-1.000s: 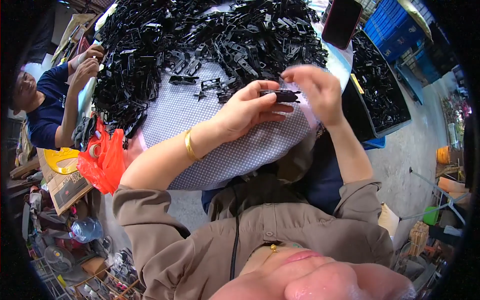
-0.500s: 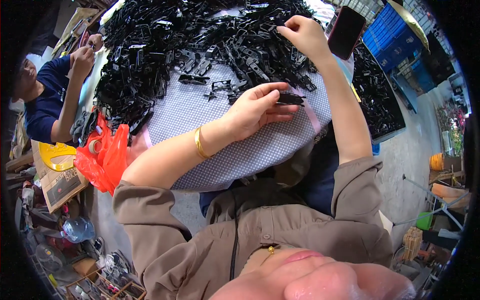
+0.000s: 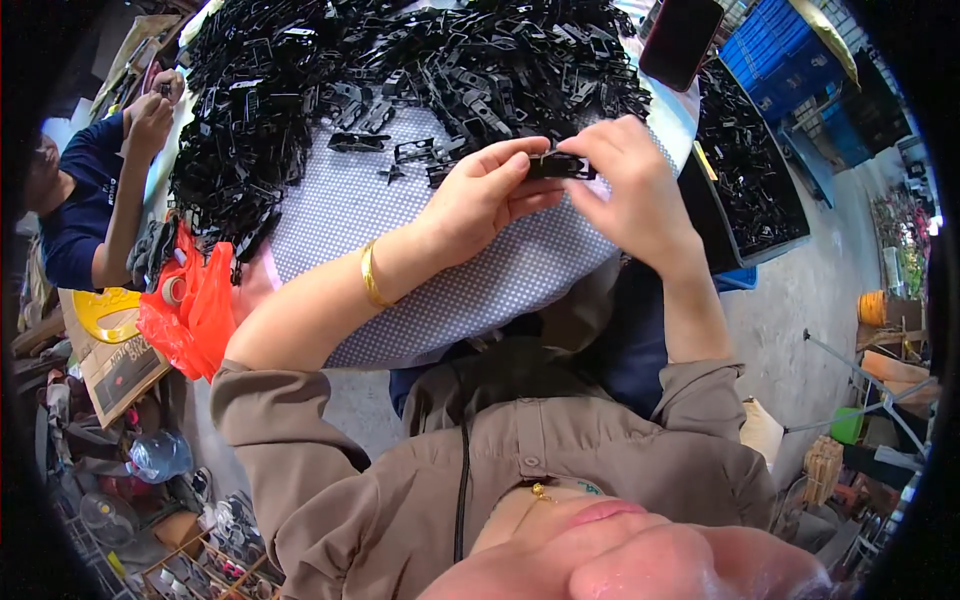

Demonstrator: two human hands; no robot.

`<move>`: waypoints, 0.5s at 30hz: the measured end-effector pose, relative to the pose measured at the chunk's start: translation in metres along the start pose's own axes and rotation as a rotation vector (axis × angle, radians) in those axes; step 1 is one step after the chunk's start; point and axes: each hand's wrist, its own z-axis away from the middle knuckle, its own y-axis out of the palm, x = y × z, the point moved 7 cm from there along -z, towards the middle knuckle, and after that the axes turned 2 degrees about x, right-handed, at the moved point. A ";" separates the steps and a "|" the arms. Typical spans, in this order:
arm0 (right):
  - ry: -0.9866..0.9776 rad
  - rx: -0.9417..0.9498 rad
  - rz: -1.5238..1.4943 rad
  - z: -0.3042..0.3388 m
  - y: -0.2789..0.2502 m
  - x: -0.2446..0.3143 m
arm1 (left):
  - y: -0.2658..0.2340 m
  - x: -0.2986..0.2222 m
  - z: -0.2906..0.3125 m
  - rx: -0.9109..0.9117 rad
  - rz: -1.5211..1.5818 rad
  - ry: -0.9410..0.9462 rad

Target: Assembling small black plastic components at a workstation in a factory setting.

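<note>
My left hand (image 3: 478, 196), with a gold bangle at its wrist, is closed on a narrow black plastic part (image 3: 560, 167) with cut-out openings. The fingers of my right hand (image 3: 640, 190) close on the part's right end. Both hands are just above the near side of a table covered with a grey dotted cloth (image 3: 430, 300). Beyond them a large heap of similar black parts (image 3: 400, 60) spreads over the table. A few loose ones (image 3: 358, 142) lie apart at the heap's near edge.
A dark phone (image 3: 682, 42) lies at the table's right edge. Beside the table is a black bin (image 3: 745, 225) of similar parts, with blue crates (image 3: 775, 60) behind. A red plastic bag (image 3: 205, 310) hangs at the left. Another person (image 3: 90, 200) works at the far left.
My right hand has come back from the heap, toward me, to the part in my left hand. The view has shifted slightly.
</note>
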 end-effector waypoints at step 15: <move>0.514 -0.148 -0.892 0.014 0.025 -0.035 | 0.000 0.000 0.001 -0.042 -0.051 0.005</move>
